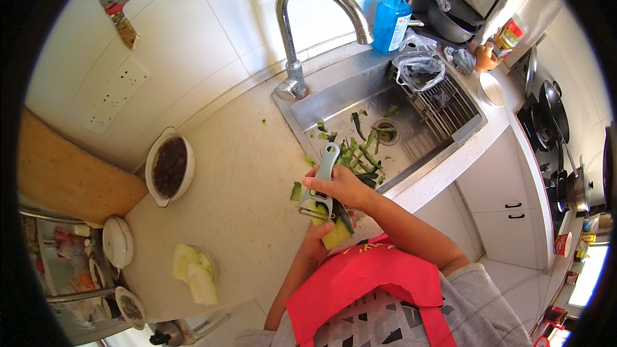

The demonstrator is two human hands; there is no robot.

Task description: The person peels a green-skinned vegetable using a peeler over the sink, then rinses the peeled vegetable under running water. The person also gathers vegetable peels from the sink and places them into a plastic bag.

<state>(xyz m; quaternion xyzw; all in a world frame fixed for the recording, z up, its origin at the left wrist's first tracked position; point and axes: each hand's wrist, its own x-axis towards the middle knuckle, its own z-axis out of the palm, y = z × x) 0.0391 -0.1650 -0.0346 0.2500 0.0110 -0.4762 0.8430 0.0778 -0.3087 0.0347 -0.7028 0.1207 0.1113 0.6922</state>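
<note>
My right hand grips a pale blue-grey vegetable peeler by its handle, with the blade end pointing down towards me. In my left hand is a chunk of gourd or melon with pale yellow-green flesh and some dark green skin. The peeler's head lies over the chunk; whether the blade touches it I cannot tell. Dark green peelings are scattered in the stainless-steel sink beyond my hands. Several peeled pale pieces rest on the counter at the left, partly over a clear dish.
A chrome faucet arches over the sink, with a blue pump bottle behind. Plastic bags lie on a drain rack. To the left are a white bowl of dark round fruit and a wooden board.
</note>
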